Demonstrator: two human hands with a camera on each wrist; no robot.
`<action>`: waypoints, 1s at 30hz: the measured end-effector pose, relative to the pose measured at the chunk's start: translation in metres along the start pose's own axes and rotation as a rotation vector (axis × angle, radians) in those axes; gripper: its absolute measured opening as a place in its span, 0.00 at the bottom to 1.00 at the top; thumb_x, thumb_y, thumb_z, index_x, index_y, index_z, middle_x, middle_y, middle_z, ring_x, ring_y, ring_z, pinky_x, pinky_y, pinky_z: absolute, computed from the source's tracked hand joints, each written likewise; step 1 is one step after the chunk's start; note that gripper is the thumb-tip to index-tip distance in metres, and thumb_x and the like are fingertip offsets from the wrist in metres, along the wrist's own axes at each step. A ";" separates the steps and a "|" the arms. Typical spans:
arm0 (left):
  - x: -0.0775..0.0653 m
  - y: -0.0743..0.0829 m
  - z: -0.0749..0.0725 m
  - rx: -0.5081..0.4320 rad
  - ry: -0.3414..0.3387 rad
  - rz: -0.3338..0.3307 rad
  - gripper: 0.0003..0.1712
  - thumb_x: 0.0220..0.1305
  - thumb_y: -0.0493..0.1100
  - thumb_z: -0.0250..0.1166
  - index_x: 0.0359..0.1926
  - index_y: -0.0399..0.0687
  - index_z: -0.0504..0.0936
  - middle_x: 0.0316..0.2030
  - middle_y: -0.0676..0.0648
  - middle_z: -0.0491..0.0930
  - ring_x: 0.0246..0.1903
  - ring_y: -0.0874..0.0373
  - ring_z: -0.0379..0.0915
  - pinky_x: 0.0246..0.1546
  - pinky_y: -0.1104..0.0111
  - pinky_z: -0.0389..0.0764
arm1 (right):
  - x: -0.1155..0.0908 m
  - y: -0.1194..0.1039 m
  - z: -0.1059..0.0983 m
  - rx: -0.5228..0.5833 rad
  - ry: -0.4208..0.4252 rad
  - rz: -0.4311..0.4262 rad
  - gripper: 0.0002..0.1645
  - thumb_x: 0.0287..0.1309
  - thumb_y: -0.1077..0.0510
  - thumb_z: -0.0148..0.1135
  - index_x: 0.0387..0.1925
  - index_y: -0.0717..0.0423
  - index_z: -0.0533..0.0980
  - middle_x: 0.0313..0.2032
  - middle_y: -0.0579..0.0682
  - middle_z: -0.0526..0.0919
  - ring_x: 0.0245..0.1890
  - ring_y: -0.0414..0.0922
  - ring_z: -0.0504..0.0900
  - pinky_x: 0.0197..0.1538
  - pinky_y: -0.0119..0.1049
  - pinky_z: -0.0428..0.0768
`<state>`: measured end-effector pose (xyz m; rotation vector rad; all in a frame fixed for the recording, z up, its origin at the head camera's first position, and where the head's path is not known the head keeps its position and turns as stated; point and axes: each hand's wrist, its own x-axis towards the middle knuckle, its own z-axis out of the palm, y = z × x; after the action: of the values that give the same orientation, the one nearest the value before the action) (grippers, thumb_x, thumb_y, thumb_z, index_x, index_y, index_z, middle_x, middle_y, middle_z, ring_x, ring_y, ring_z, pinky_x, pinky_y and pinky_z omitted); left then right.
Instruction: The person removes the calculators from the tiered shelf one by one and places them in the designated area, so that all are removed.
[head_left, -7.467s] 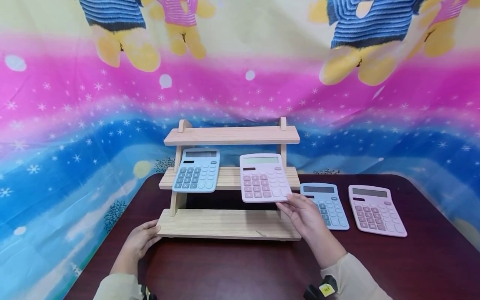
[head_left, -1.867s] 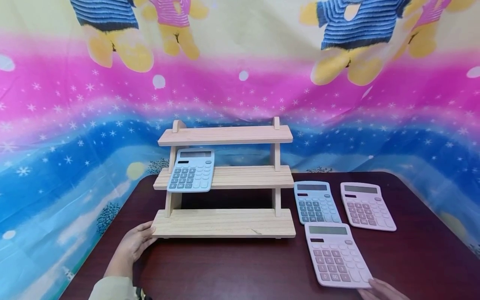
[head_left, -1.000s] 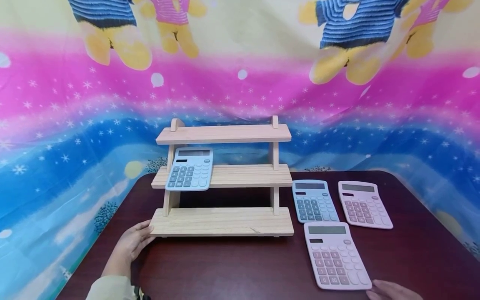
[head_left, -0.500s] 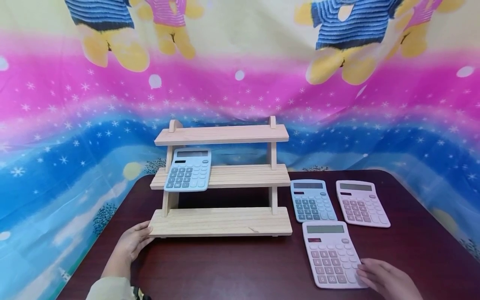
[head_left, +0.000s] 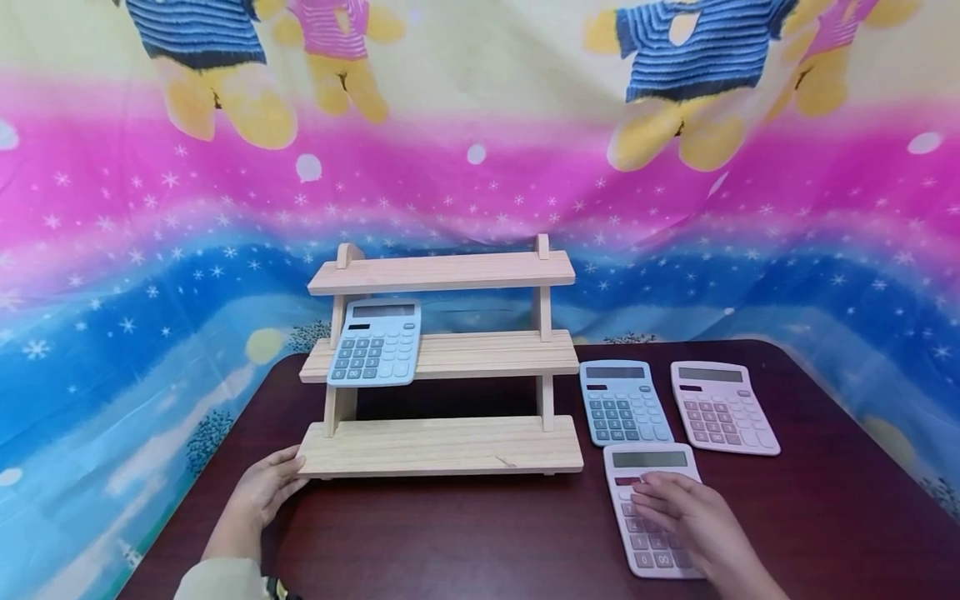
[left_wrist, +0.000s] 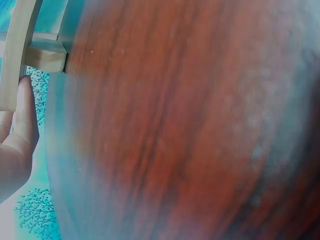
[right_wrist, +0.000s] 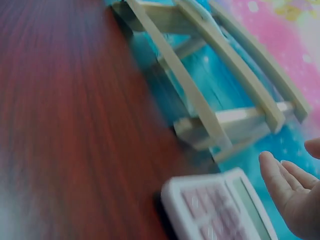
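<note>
A three-tier wooden display shelf [head_left: 442,446] stands mid-table. My left hand [head_left: 262,496] holds the left end of its bottom board, with fingers and thumb around the edge in the left wrist view. A blue calculator [head_left: 377,346] leans on the middle tier at the left. My right hand [head_left: 697,521] is over a pink calculator [head_left: 648,458] at the front right, its fingers extended and holding nothing; it covers part of the keys. In the right wrist view these fingers [right_wrist: 280,185] are apart from the calculator's screen end.
Behind the front pink calculator lie another blue calculator [head_left: 626,404] and a second pink calculator [head_left: 723,408], side by side on the dark red table [head_left: 450,533]. A printed cloth backdrop [head_left: 472,192] hangs close behind the shelf.
The pink calculator went from the shelf's middle tier down to the table at front right. My right hand let go of it and moved left over its keys. My left hand stays on the shelf.
</note>
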<state>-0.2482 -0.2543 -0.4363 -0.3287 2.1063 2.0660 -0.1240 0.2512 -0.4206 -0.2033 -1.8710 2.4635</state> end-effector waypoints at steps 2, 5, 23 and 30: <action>0.000 -0.001 0.000 0.001 -0.001 0.003 0.37 0.59 0.41 0.55 0.62 0.28 0.48 0.56 0.28 0.53 0.32 0.70 0.70 0.39 0.73 0.74 | 0.002 -0.003 0.011 0.005 -0.005 -0.012 0.05 0.57 0.63 0.51 0.31 0.58 0.74 0.30 0.55 0.80 0.33 0.46 0.79 0.40 0.39 0.76; 0.000 -0.001 0.000 0.005 -0.001 0.008 0.37 0.59 0.41 0.56 0.62 0.28 0.49 0.54 0.29 0.56 0.32 0.69 0.70 0.39 0.73 0.74 | 0.006 -0.010 0.024 -0.002 -0.016 0.006 0.05 0.57 0.63 0.50 0.32 0.60 0.73 0.30 0.55 0.79 0.33 0.47 0.79 0.41 0.40 0.76; 0.001 0.000 0.002 -0.008 -0.004 -0.022 0.35 0.61 0.40 0.53 0.63 0.30 0.46 0.58 0.26 0.48 0.32 0.70 0.69 0.38 0.75 0.73 | 0.029 -0.033 0.073 -0.050 -0.127 0.104 0.16 0.56 0.59 0.52 0.41 0.69 0.68 0.38 0.59 0.78 0.38 0.50 0.77 0.45 0.42 0.73; 0.003 0.004 0.000 0.015 -0.005 -0.052 0.35 0.61 0.40 0.53 0.63 0.31 0.46 0.58 0.25 0.49 0.36 0.63 0.69 0.39 0.73 0.74 | 0.039 -0.027 0.092 0.049 -0.197 0.112 0.06 0.56 0.62 0.51 0.33 0.61 0.72 0.35 0.56 0.79 0.38 0.50 0.77 0.45 0.42 0.73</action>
<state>-0.2522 -0.2541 -0.4333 -0.3711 2.0866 2.0191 -0.1757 0.1754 -0.3734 -0.0671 -1.9169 2.6906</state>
